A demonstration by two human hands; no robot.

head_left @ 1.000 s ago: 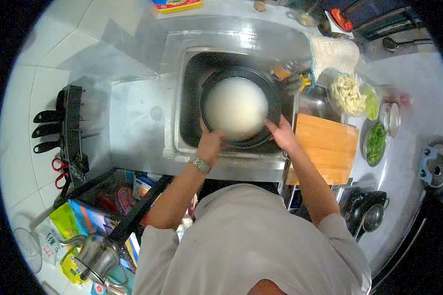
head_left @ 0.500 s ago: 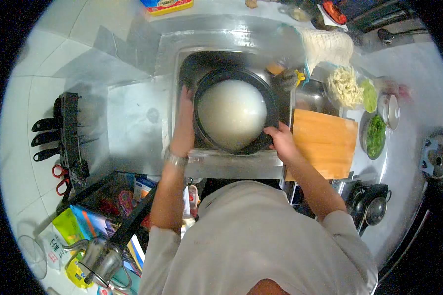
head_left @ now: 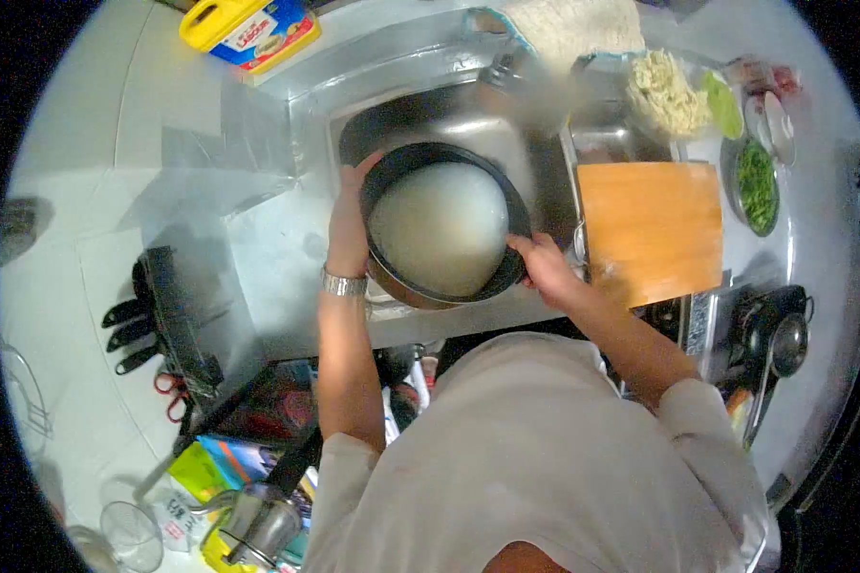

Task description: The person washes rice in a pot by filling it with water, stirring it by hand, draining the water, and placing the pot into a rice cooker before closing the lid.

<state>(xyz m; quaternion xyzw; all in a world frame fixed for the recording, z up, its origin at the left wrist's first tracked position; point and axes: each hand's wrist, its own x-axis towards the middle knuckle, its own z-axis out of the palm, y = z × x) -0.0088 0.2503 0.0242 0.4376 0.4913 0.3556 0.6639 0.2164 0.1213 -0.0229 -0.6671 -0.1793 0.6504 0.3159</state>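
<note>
- Far left: row of black-handled knives (head_left: 132,334), with red-handled scissors (head_left: 170,383) just below in view.
- Top left, behind the sink: yellow jug (head_left: 256,38) with a blue and red label.
- Lower left: metal kettle (head_left: 263,523), among bags and packets.
- Left hand (head_left: 348,215): laid along the pot's left side, touching it near the rim; silver watch (head_left: 344,284) at the wrist. How far the fingers close round, cannot tell.
- Centre: dark pot (head_left: 440,153), cloudy whitish liquid (head_left: 438,229) inside. Sits over the near left part of the sink (head_left: 420,113), overlapping its front edge in this view. Resting on the edge or held above it, cannot tell.
- Right hand (head_left: 543,263): clamped on the pot's right side, thumb at the rim.
- Top, right of centre: pale cloth (head_left: 578,29).
- Right of sink: wooden board (head_left: 650,229); beyond it, pale shredded food (head_left: 669,95).
- Farther right: bowl of chopped greens (head_left: 757,186); nearer the person, a long-handled ladle (head_left: 789,346).
</note>
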